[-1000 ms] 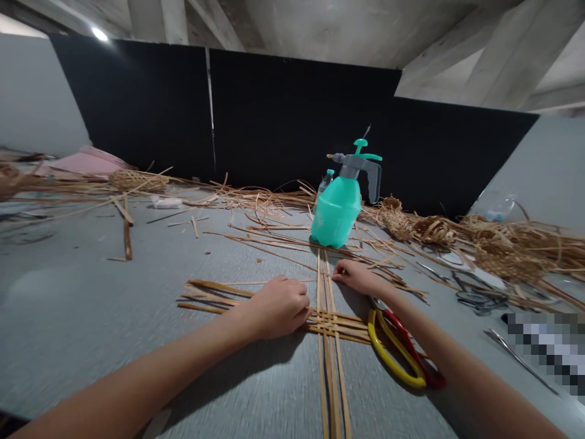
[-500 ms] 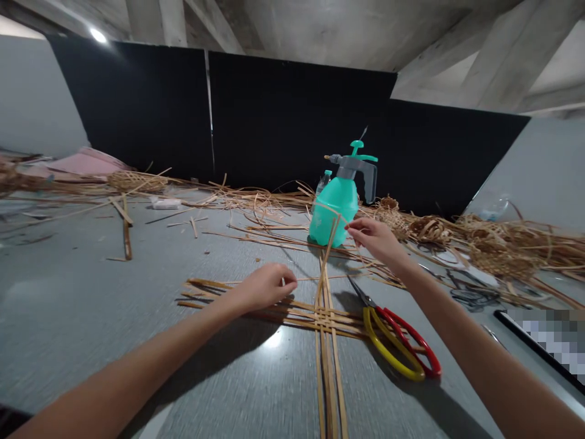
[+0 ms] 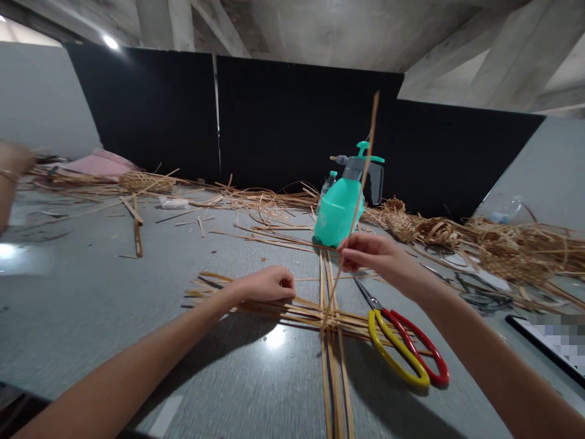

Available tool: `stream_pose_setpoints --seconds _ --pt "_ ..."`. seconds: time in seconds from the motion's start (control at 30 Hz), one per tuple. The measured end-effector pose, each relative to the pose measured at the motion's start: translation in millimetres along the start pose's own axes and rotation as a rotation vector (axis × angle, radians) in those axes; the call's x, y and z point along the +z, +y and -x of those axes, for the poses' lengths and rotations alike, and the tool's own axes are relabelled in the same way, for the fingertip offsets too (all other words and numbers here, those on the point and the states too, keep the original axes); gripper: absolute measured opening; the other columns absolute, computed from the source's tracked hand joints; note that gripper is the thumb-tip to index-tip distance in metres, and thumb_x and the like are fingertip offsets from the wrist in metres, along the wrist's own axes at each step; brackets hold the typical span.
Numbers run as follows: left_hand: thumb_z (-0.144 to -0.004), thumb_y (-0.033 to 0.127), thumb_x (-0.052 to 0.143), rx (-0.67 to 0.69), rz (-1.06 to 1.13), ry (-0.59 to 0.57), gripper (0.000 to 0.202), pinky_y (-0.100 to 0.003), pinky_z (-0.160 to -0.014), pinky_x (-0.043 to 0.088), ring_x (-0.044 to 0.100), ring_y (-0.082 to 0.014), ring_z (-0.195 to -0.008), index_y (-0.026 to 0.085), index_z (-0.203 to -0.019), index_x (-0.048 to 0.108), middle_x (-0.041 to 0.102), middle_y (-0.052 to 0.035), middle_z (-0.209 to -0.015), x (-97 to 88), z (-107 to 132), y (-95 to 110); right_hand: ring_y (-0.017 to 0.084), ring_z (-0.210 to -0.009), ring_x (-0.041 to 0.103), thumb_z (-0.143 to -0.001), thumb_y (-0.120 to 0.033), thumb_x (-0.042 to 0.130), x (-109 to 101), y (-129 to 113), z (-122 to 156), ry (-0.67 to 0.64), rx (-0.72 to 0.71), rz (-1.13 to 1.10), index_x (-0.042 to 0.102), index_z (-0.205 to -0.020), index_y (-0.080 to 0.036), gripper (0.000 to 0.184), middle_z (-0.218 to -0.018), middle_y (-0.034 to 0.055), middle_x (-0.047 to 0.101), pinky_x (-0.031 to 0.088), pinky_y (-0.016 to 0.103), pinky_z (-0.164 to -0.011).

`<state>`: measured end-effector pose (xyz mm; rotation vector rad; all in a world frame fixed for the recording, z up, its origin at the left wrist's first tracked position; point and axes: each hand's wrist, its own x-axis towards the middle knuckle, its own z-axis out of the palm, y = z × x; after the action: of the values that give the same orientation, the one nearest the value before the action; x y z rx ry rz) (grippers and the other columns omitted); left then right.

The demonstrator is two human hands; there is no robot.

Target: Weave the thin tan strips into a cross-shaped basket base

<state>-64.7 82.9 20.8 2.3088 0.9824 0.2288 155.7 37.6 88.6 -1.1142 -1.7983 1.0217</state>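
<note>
In the head view, woven strips [image 3: 337,353], seemingly bamboo or cane, lie crossed on the grey table, with a small checked weave in the middle. My right hand [image 3: 365,251] pinches one long strip [image 3: 365,161] beyond the weave. That strip stands up steeply, its lower end reaching the crossing. Left of the crossing, my left hand [image 3: 269,284] rests on the sideways strips with curled fingers; what its fingertips grip is hidden. Scissors [image 3: 397,341] with one yellow and one red handle lie right of the weave, over the strip ends.
A green pump sprayer [image 3: 338,210] stands behind the weave, near a clear bottle [image 3: 327,183]. Loose strips [image 3: 269,204] run along the back. Woven pieces [image 3: 439,231] pile up at right, above a tablet-like device [image 3: 548,347]. Another person's hand [image 3: 16,160] shows at far left.
My right hand has drawn the strip back toward me and down, so it now stands upright over the crossing. My left hand has hardly moved. Another person's arm has appeared at left.
</note>
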Motion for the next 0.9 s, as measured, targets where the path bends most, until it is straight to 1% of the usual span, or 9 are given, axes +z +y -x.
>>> stream_pose_setpoints --seconds 0.17,0.27,0.33,0.4,0.5,0.63,0.73,0.83,0.9 --pt "-0.070 0.020 0.056 0.043 -0.001 0.027 0.013 -0.019 -0.056 0.037 0.051 -0.0119 -0.064 0.014 -0.079 0.061 0.055 0.0015 -0.067 -1.0 -0.5 -2.6 0.011 -0.057 0.057 -0.069 -0.030 0.066 27.5 20.4 3.8 -0.190 0.120 -0.124 0.053 -0.084 -0.017 0.023 -0.064 -0.0006 0.063 0.044 0.025 -0.057" --pt "-0.067 0.018 0.057 0.043 -0.036 0.030 0.018 -0.020 -0.055 0.037 0.052 -0.0127 -0.066 0.016 -0.085 0.057 0.055 0.0020 -0.071 -2.2 0.9 -2.3 0.011 -0.058 0.056 -0.071 -0.027 0.064 41.6 36.7 1.6 -0.293 0.146 -0.134 0.053 -0.081 -0.018 0.018 -0.063 -0.0014 0.062 0.043 0.025 -0.057" --pt "-0.065 0.015 0.057 0.043 -0.094 0.045 0.019 -0.020 -0.056 0.037 0.053 -0.0129 -0.067 0.017 -0.085 0.056 0.056 0.0025 -0.072 -2.6 2.9 -0.3 0.010 -0.057 0.054 -0.070 -0.025 0.065 47.2 45.2 0.0 -0.322 0.132 -0.085 0.055 -0.076 -0.017 0.014 -0.063 -0.0027 0.059 0.042 0.024 -0.056" --pt "-0.066 0.012 0.056 0.047 -0.187 0.090 0.017 -0.020 -0.057 0.037 0.053 -0.0134 -0.068 0.017 -0.082 0.056 0.057 0.0022 -0.072 -2.6 5.6 3.3 0.009 -0.059 0.052 -0.069 -0.022 0.065 49.2 51.0 -1.6 -0.322 0.097 0.015 0.057 -0.072 -0.017 0.010 -0.064 -0.0031 0.057 0.040 0.022 -0.056" --pt "-0.073 0.013 0.053 0.088 -0.396 0.153 0.009 -0.022 -0.059 0.036 0.054 -0.0151 -0.070 0.017 -0.077 0.059 0.060 -0.0007 -0.076 -2.3 9.9 10.9 0.010 -0.059 0.052 -0.068 -0.018 0.064 47.3 55.9 -5.3 -0.312 0.076 0.150 0.060 -0.073 -0.017 0.006 -0.064 -0.0032 0.057 0.039 0.021 -0.055" --pt "-0.079 0.010 0.049 0.220 -0.634 0.164 0.015 -0.025 -0.062 0.035 0.053 -0.0167 -0.073 0.016 -0.075 0.062 0.059 -0.0037 -0.078 -1.5 14.3 22.6 0.011 -0.064 0.055 -0.067 -0.010 0.058 41.5 60.8 -11.4 -0.283 0.094 0.126 0.056 -0.074 -0.017 0.011 -0.070 -0.0021 0.059 0.041 0.021 -0.057" --pt "-0.076 0.007 0.052 0.275 -0.685 0.127 0.015 -0.025 -0.060 0.034 0.051 -0.0155 -0.070 0.016 -0.069 0.062 0.057 -0.0029 -0.076 0.4 16.6 29.1 0.009 -0.056 0.054 -0.066 -0.007 0.052 38.6 63.2 -12.4 -0.223 0.138 0.129 0.048 -0.074 -0.019 0.015 -0.065 -0.0040 0.056 0.041 0.020 -0.050" --pt "-0.075 0.009 0.053 0.252 -0.714 0.065 0.016 -0.026 -0.057 0.033 0.049 -0.0151 -0.063 0.016 -0.064 0.062 0.055 -0.0033 -0.072 4.2 17.2 30.7 0.009 -0.045 0.050 -0.069 -0.009 0.049 38.9 63.4 -9.4 -0.240 0.191 0.191 0.044 -0.072 -0.020 0.013 -0.057 -0.0063 0.051 0.038 0.020 -0.043" --pt "-0.077 0.011 0.051 0.228 -0.708 0.054 0.018 -0.027 -0.057 0.032 0.049 -0.0152 -0.062 0.016 -0.065 0.062 0.056 -0.0038 -0.072 7.2 16.3 29.1 0.009 -0.045 0.051 -0.070 -0.010 0.049 40.6 63.5 -6.5 -0.226 0.186 0.271 0.043 -0.069 -0.020 0.012 -0.055 -0.0060 0.051 0.038 0.020 -0.044"
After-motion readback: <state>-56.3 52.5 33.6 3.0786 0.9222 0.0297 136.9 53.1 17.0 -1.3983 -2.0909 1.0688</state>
